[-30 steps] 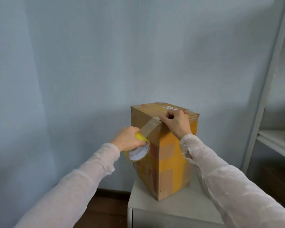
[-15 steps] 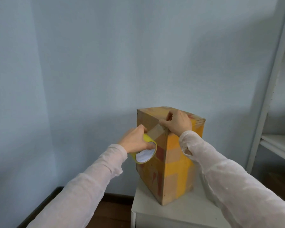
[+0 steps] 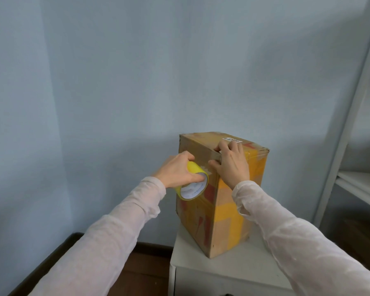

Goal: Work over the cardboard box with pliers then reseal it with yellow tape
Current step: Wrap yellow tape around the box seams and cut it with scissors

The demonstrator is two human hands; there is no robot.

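Fingers of your left hand wrap the yellow tape roll against the upright brown cardboard box on the white cabinet, while your right hand grips its top edge.

box: brown cardboard; yellow bands crossing on one face, red marks on the other; a grey-tan strip over the top edge
label: white, dark print
tape: yellow roll, white core with blue print
sleeves: pale pink, sheer
wall: pale blue-grey, plain
tabletop: white
shelf: white
floor: dark brown wood
skirting: dark brown
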